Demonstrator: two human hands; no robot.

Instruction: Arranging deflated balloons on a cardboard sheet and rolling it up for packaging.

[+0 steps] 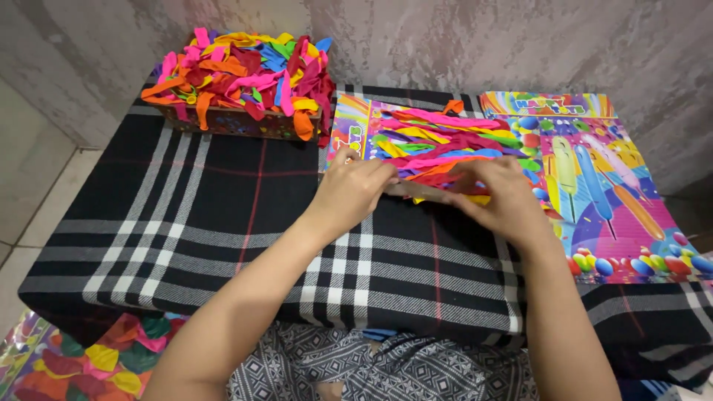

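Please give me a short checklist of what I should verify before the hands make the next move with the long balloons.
1. Both hands on the bundle: left hand and right hand touch the balloon bundle. Ok.
2. Bundle lies on its printed card. Ok.
3. Balloons lined up: several cross each other. Not ok.
4. Box of loose balloons is apart from the hands. Ok.
5. Stack of printed cards lies flat beside the right hand. Ok.
6. Bundle's near edge closed: hidden by fingers. Cannot tell.

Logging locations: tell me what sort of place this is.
Probably a home packing spot: a low table under black plaid cloth, an overflowing box of uninflated coloured balloons, and printed cardboard balloon packets by a bare grey wall.
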